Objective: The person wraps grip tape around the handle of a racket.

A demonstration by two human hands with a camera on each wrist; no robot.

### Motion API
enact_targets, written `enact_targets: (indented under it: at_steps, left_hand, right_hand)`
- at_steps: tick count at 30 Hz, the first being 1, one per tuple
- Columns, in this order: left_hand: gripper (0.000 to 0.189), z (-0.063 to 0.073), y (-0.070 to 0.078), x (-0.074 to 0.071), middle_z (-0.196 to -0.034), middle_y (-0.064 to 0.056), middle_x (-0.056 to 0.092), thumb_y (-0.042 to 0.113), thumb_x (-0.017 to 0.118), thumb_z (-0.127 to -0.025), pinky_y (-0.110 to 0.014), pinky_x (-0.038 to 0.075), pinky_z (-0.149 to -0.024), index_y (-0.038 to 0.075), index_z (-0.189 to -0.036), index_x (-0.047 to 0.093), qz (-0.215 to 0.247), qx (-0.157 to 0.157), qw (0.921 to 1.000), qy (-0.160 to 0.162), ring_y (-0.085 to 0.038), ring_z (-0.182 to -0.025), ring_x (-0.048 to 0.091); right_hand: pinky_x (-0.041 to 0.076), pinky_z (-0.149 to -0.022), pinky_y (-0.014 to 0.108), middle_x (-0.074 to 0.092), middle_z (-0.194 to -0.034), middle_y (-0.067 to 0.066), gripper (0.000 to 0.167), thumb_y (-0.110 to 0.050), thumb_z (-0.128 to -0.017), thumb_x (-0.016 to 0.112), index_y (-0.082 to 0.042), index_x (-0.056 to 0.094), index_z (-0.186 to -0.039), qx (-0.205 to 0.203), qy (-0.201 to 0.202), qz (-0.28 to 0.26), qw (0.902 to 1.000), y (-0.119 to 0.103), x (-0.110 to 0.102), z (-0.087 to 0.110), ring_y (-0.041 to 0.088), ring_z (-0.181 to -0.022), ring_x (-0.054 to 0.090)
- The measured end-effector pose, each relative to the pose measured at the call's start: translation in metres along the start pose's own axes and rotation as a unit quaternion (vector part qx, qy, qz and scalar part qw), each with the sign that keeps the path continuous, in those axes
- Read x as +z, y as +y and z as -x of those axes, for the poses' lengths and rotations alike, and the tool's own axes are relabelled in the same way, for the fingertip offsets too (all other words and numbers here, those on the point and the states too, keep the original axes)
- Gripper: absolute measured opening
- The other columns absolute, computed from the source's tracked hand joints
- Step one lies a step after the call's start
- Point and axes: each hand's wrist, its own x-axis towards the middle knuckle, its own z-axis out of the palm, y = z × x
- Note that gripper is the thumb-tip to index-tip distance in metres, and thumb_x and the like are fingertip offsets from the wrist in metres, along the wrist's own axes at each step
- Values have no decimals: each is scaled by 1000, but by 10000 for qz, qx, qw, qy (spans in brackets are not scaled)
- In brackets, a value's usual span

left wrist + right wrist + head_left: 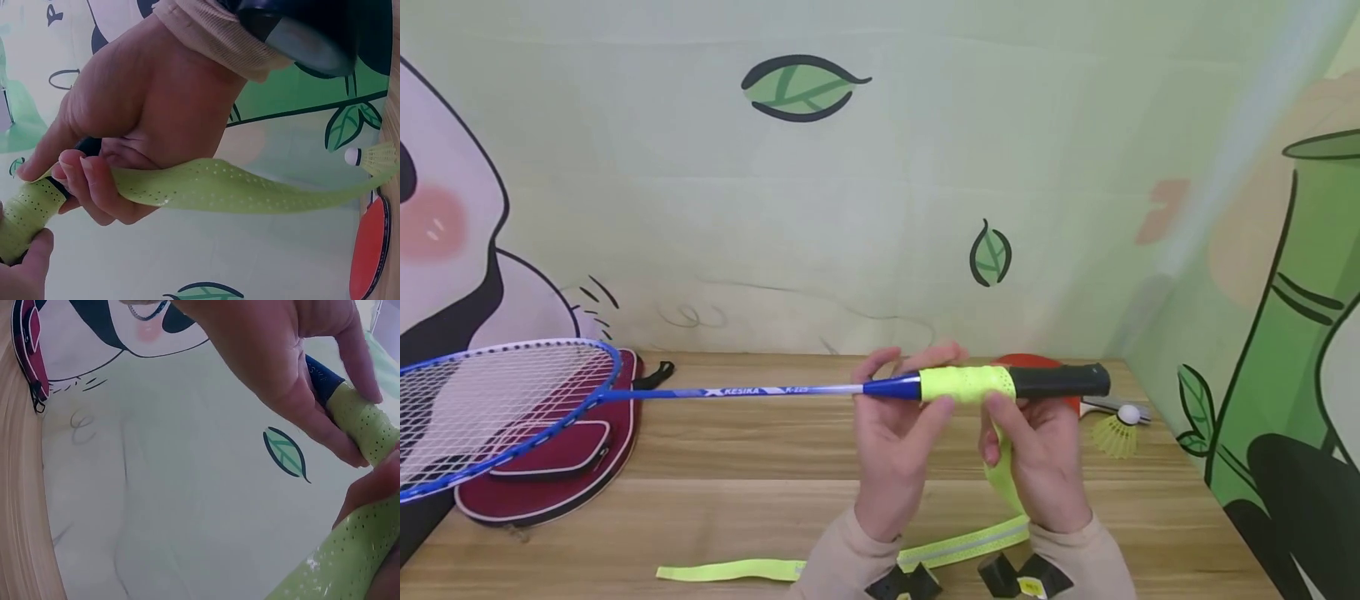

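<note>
In the head view a blue and white badminton racket point(820, 390) is held level above the table, its strung head to the left. Yellow-green perforated overgrip tape point(966, 384) wraps the handle's inner part; the outer black handle point(1060, 381) is bare. My left hand point(891, 450) pinches the wrapped part beside the blue cone, thumb in front and fingers behind. At the wrap's outer edge, my right hand point(1041, 458) presses its thumb and holds the loose tape point(206, 187) in its curled fingers. That tail runs down to the table as a long strip point(962, 546).
On the wooden table point(760, 500), a maroon racket case point(572, 490) lies at left under the racket head. A red table tennis paddle point(370, 250) and a yellow shuttlecock point(1116, 433) lie at the back right. A printed wall backdrop point(700, 208) stands behind.
</note>
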Motion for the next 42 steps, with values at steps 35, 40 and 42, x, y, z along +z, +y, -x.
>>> enact_targets:
  at_steps: [35,40,42]
  left_hand:
    - [29,0,8,-2,-89,-6,65,4,72,-87,-37,60,-72,5,-102,49,-882,-545,9857,1328,-18,-82,66]
    - [28,0,8,-3,-80,-4,61,7,72,-88,-37,60,-67,7,-102,48,-957,-594,9850,1311,-17,-70,66]
    - [27,-1,7,-3,-81,-3,61,8,71,-89,-34,59,-67,7,-103,48,-1006,-549,9855,1251,-17,-69,66]
  right_hand:
    - [53,-59,25,62,-91,10,41,3,-90,64,17,47,-124,-1370,-422,354,9890,9,-2,-5,18,-64,62]
    - [54,-61,25,65,-94,9,36,6,-89,64,16,52,-122,-1421,-370,177,9890,10,0,-4,18,-65,62]
    - [53,-61,25,66,-93,9,30,9,-89,63,16,54,-117,-1420,-299,162,9893,9,1,-3,18,-65,62]
